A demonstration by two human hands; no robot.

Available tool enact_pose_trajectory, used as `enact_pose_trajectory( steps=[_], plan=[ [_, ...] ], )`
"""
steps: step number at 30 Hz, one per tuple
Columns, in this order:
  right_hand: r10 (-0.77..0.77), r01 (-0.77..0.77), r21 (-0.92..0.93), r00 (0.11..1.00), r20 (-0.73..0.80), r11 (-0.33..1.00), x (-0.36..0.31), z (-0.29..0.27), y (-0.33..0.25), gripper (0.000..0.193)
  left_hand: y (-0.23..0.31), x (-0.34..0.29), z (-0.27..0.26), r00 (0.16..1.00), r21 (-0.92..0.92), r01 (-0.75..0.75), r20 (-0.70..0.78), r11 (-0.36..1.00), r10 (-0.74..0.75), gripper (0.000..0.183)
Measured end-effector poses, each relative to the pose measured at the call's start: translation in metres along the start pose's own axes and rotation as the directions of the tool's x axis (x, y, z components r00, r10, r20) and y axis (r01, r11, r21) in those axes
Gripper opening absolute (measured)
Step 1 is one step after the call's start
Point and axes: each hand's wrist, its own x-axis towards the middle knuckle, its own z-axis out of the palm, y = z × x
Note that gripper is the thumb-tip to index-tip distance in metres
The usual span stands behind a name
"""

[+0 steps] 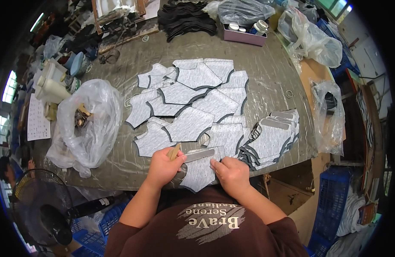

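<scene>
At the table's near edge, both hands hold a cut piece of heathered grey fabric (198,174) with a dark edge. A darker grey strip (200,155) lies along its top. My left hand (162,168) is closed at the piece's left end, with a small tan, flat item (175,151) between its fingers; its kind is unclear. My right hand (232,172) pinches the piece's right side. Beyond them, similar grey pieces (190,123) lie overlapping. To the right sits a fanned stack of grey pieces (270,138), with darker strips showing on its far end.
The worktable (274,77) has a clear plastic bag (109,105) on its left. Black cut pieces (187,19) and a purple box with jars (245,37) stand at the back. A black fan (42,205) is at the lower left, blue crates (330,201) at the right.
</scene>
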Motion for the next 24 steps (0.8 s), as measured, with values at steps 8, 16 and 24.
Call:
enact_pose_trajectory(
  steps=[8, 16, 24],
  plan=[
    [-0.040, 0.041, 0.022, 0.998, -0.046, 0.999, 0.006, -0.001, -0.001, 0.015, 0.001, 0.002, 0.001, 1.000, 0.015, -0.003, 0.006, 1.000, 0.003, 0.008],
    [-0.018, 0.020, -0.032, 0.999, 0.041, 0.999, 0.006, -0.003, -0.002, 0.014, -0.009, 0.007, -0.002, 0.998, 0.201, -0.059, -0.013, 0.978, 0.063, 0.014],
    [0.010, -0.010, -0.009, 1.000, 0.030, 1.000, 0.005, -0.002, -0.002, 0.013, -0.002, 0.007, 0.003, 0.909, 0.589, -0.363, 0.052, 0.722, 0.415, 0.011]
  ],
)
